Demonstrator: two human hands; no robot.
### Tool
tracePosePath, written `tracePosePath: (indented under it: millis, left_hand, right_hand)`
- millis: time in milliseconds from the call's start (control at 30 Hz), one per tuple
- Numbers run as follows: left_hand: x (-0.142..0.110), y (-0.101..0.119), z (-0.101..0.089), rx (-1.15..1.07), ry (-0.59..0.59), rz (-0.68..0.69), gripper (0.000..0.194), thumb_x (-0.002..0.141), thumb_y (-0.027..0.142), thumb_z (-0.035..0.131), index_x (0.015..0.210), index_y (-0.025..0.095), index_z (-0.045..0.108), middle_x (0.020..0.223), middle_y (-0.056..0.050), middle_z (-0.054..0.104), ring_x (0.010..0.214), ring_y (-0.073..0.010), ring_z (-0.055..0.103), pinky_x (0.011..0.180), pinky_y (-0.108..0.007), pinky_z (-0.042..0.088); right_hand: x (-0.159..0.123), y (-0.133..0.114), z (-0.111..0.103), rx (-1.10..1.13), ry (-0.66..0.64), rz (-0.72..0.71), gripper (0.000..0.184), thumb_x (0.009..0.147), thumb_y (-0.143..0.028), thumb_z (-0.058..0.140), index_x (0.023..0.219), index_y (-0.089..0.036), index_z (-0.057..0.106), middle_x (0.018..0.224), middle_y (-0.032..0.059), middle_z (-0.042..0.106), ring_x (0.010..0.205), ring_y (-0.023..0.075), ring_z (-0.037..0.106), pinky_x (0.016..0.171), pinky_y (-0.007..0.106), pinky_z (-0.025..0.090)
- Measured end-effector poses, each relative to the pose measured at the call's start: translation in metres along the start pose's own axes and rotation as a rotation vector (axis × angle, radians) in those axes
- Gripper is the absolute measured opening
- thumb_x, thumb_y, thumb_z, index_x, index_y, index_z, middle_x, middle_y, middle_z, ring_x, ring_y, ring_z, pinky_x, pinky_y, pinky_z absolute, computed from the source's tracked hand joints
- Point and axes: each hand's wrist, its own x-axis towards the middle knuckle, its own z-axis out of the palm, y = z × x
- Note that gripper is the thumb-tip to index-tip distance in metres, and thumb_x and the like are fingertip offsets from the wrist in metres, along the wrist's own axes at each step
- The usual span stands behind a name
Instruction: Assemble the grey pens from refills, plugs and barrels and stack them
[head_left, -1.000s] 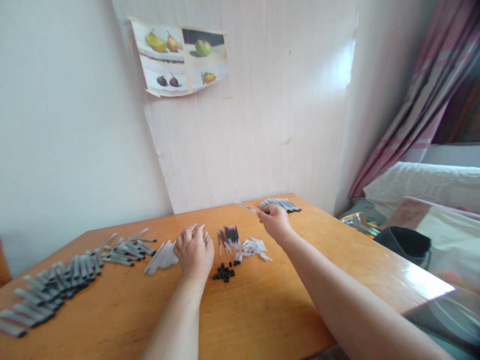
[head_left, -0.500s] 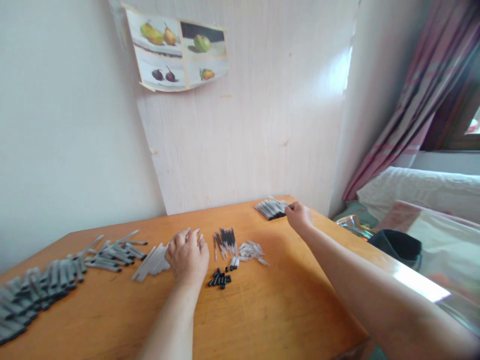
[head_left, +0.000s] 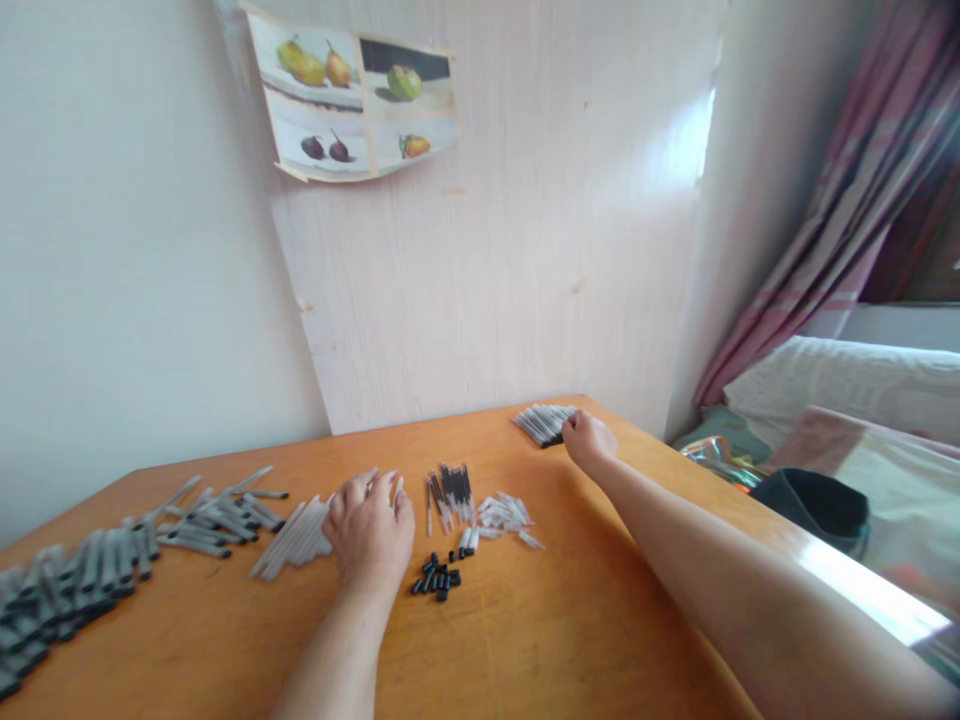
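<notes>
1. Left hand (head_left: 371,525): palm down, low over the counter (head_left: 562,620), fingers curved and partly spread. Could not tell if anything was under the palm or fingers. It was right beside the clear tubes (head_left: 296,538), covering some of their right side.
2. Right hand (head_left: 590,440): reached out to the far right part of the counter, fingers drawn in together at the right end of the pen row (head_left: 538,422). Could not tell if it had hold of a pen; fingertips hidden.
3. Pen row: lay flat near the back edge, pens side by side, black ends toward the person.
4. Clear tubes: flat, slanted, roughly parallel, between the left hand and the loose pens (head_left: 225,515).
5. Loose pens: crossed over each other, dark ends mostly pointing right. Large pen pile (head_left: 97,570) further left, running off the view's left edge.
6. Refills (head_left: 455,492): dark, in a small bunch, right of the left hand.
7. White tips (head_left: 506,512): loose heap, just right of the refills.
8. Black caps (head_left: 437,578): small cluster nearer the person, below the refills.
9. Surroundings: fruit pictures (head_left: 360,95) on the wall; curtain (head_left: 817,220) and dark bin (head_left: 810,505) off to the right.
</notes>
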Motion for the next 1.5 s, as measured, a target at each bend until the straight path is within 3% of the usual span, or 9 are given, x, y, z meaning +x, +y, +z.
tracePosePath:
  millis: [767, 1233, 1500]
  left_hand:
    - [0.001, 0.000, -0.001, 0.006, -0.042, 0.019, 0.030, 0.084, 0.030, 0.049, 0.106, 0.023, 0.068, 0.122, -0.010, 0.058, 0.114, -0.0295, 0.045, 0.094, -0.044, 0.037]
    - [0.000, -0.001, 0.001, 0.001, -0.052, 0.011, 0.030, 0.085, 0.031, 0.048, 0.106, 0.024, 0.068, 0.122, -0.009, 0.057, 0.115, -0.0297, 0.043, 0.094, -0.044, 0.036]
    - [0.000, 0.001, -0.005, 0.004, -0.067, -0.013, 0.030, 0.085, 0.031, 0.048, 0.106, 0.024, 0.068, 0.123, -0.009, 0.057, 0.114, -0.0295, 0.043, 0.094, -0.044, 0.036]
  right_hand:
    - [0.008, 0.005, 0.019, -0.067, -0.078, -0.034, 0.032, 0.088, -0.041, 0.041, 0.099, -0.024, 0.066, 0.104, 0.0096, 0.069, 0.099, 0.0234, 0.063, 0.077, 0.032, 0.046]
    - [0.010, 0.017, 0.014, 0.000, -0.055, 0.021, 0.042, 0.089, -0.038, 0.034, 0.110, -0.023, 0.068, 0.107, 0.0113, 0.069, 0.099, 0.0244, 0.063, 0.077, 0.032, 0.046]
    - [0.005, 0.016, 0.015, -0.011, -0.085, -0.009, 0.040, 0.087, -0.039, 0.038, 0.097, -0.022, 0.072, 0.103, 0.0114, 0.070, 0.096, 0.0255, 0.064, 0.076, 0.032, 0.048]
